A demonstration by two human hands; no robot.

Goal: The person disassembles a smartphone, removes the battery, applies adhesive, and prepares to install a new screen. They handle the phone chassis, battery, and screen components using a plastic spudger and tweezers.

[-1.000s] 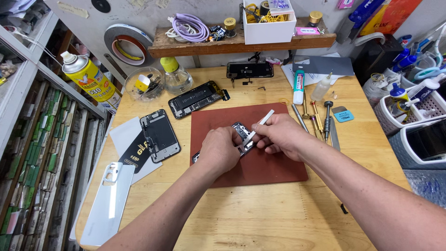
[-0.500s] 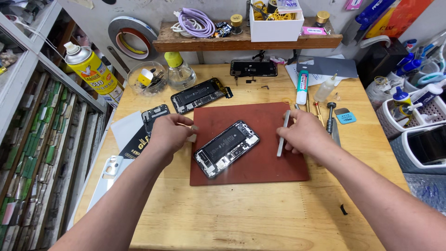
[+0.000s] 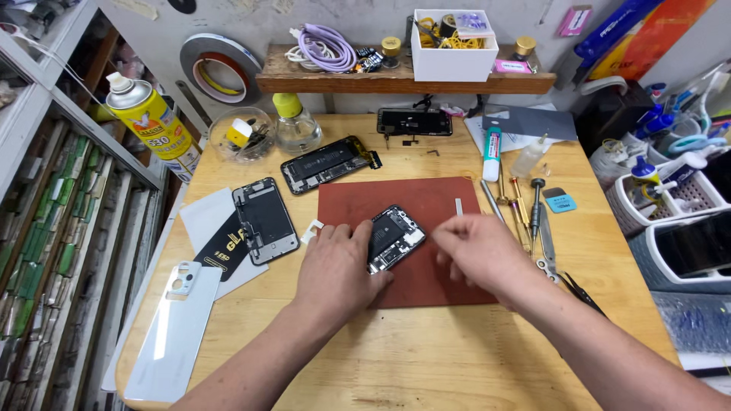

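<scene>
left hand (image 3: 335, 266): palm down at the mat's near-left edge, fingers curled over the near end of the opened phone (image 3: 394, 237), pinning it rather than lifting.
right hand (image 3: 480, 251): loosely half-closed, fingers bent, just right of the phone; can't tell whether it pinches anything small.
phone: open side up, tilted diagonally, centre-left on the red mat (image 3: 426, 205), which lies mid-surface (image 3: 381, 358).
white strip (image 3: 458, 206): on the mat, just beyond the right hand.
tools (image 3: 525, 213): screwdrivers and tweezers in a row right of the mat, near the right wrist.
left side: white back cover (image 3: 171, 327) near, second phone shell (image 3: 264, 221) beyond it, on paper.
far: third opened phone (image 3: 327, 164), glass bowl (image 3: 242, 135), spray can (image 3: 151, 118), shelf (image 3: 403, 78) with cables.
risk: phone's internals exposed under the fingers; sideways pressure could snag a flex cable or slide the phone off the mat.
risk 2: right forearm sweeping back could knock tools off the surface.
</scene>
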